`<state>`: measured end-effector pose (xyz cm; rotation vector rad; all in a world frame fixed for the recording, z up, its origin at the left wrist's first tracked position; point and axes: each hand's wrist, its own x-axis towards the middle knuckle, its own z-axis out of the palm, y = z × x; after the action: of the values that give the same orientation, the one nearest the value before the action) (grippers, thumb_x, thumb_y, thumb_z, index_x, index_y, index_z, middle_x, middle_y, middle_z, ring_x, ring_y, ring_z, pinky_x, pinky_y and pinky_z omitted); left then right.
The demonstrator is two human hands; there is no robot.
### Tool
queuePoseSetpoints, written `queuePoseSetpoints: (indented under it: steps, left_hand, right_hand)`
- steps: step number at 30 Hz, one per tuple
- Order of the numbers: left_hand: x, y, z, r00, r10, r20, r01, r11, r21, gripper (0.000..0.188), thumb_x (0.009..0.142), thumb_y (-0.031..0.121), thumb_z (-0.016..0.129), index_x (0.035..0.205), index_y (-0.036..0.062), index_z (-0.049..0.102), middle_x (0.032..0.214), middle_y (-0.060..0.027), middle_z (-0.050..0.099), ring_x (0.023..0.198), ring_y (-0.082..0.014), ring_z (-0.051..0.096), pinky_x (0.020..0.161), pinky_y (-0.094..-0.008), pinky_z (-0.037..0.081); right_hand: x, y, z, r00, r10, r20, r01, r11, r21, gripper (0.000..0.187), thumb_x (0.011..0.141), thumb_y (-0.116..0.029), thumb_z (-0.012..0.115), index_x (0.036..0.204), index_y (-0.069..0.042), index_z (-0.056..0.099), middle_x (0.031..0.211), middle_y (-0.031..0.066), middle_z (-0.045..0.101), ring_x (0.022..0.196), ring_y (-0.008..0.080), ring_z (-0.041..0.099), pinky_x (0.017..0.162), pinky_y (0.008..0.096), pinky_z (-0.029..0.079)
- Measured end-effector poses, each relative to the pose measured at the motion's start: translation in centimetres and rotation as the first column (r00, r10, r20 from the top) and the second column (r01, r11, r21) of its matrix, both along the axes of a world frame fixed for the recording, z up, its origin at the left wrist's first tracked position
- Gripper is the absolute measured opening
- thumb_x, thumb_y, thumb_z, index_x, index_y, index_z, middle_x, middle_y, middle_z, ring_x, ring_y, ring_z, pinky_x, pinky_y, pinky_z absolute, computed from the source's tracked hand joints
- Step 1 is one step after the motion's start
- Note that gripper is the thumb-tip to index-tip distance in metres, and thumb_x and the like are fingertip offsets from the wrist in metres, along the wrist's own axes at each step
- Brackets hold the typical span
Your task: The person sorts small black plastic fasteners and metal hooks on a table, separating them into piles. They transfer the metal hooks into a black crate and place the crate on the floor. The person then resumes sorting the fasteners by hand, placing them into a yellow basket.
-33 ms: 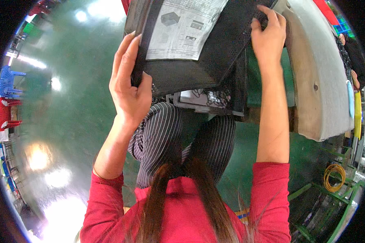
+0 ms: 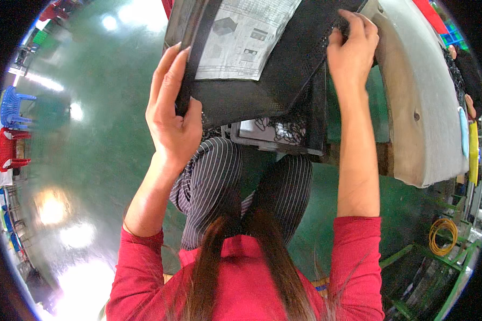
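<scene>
A large black box-like piece (image 2: 235, 99) is held up tilted above my knees, and its top runs out of view. On its inner face lies a white printed sheet (image 2: 241, 45) with small line drawings. My left hand (image 2: 171, 99) is wrapped round its left edge, fingers on the outer side and thumb on the near corner. My right hand (image 2: 353, 45) is bent at its right edge, thumb and forefinger closing on the black rim. Below it stands a dark tray (image 2: 276, 144) holding a tangle of thin black loops (image 2: 289, 131).
At the right is a long pale padded board (image 2: 434, 96). A coil of orange cable (image 2: 443, 235) hangs by a green metal frame (image 2: 458, 262). Blue (image 2: 16, 107) and red chairs (image 2: 10, 150) stand far left on the green floor (image 2: 91, 160). Another person's hand (image 2: 470, 106) shows at the far right.
My right hand has shifted slightly left along the rim. The black piece and its sheet have tilted a little; my left hand keeps its hold.
</scene>
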<state>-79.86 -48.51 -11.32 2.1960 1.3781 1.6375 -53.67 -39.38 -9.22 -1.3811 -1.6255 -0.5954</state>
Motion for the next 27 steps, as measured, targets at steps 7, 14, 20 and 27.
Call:
queuePoseSetpoints:
  steps: [7,14,20,27]
  left_hand:
    - [1.2,-0.4,0.7,0.985,0.026,-0.171,-0.014,0.997,0.073,0.059,0.06,-0.011,0.048,0.117,0.0025,0.054,0.125,-0.0175,0.048,0.117,-0.0379,0.045,0.101,-0.0436,0.032]
    - [-0.8,-5.6,3.6,0.909,0.079,-0.41,0.009,0.978,0.209,0.038,0.064,-0.003,0.059,0.098,0.0129,0.066,0.119,-0.0135,0.053,0.116,-0.0398,0.044,0.101,-0.0579,0.025]
    - [-0.3,-2.3,2.5,0.943,0.116,-0.311,-0.023,0.957,0.288,0.047,0.061,-0.008,0.053,0.106,0.0011,0.057,0.122,-0.0195,0.05,0.112,-0.0397,0.045,0.096,-0.0464,0.037]
    - [-0.9,-2.2,0.8,0.945,0.189,-0.269,-0.079,0.925,0.371,0.052,0.059,-0.01,0.052,0.11,0.0014,0.056,0.12,-0.0193,0.052,0.111,-0.0373,0.047,0.096,-0.0445,0.036]
  right_hand:
    - [-5.8,3.1,-5.5,0.62,0.13,-0.774,-0.664,0.612,-0.43,0.052,0.075,-0.005,0.056,0.125,0.004,0.044,0.119,0.0198,0.054,0.103,0.0316,0.055,0.088,0.0351,0.043]
    - [-7.8,-3.3,3.0,0.558,0.486,-0.673,-0.753,0.638,-0.163,0.06,0.083,-0.021,0.057,0.134,0.001,0.033,0.135,0.0238,0.038,0.129,0.0297,0.031,0.106,0.0327,0.024]
    - [-7.8,3.4,-0.1,0.666,0.383,-0.64,-0.689,0.646,-0.329,0.071,0.07,-0.008,0.061,0.134,0.003,0.031,0.128,0.0239,0.046,0.122,0.0332,0.042,0.102,0.0328,0.033]
    - [-5.7,0.7,-3.5,0.746,0.487,-0.455,-0.665,0.508,-0.548,0.047,0.069,0.005,0.05,0.116,0.0,0.052,0.115,0.02,0.056,0.11,0.0328,0.053,0.094,0.0357,0.04]
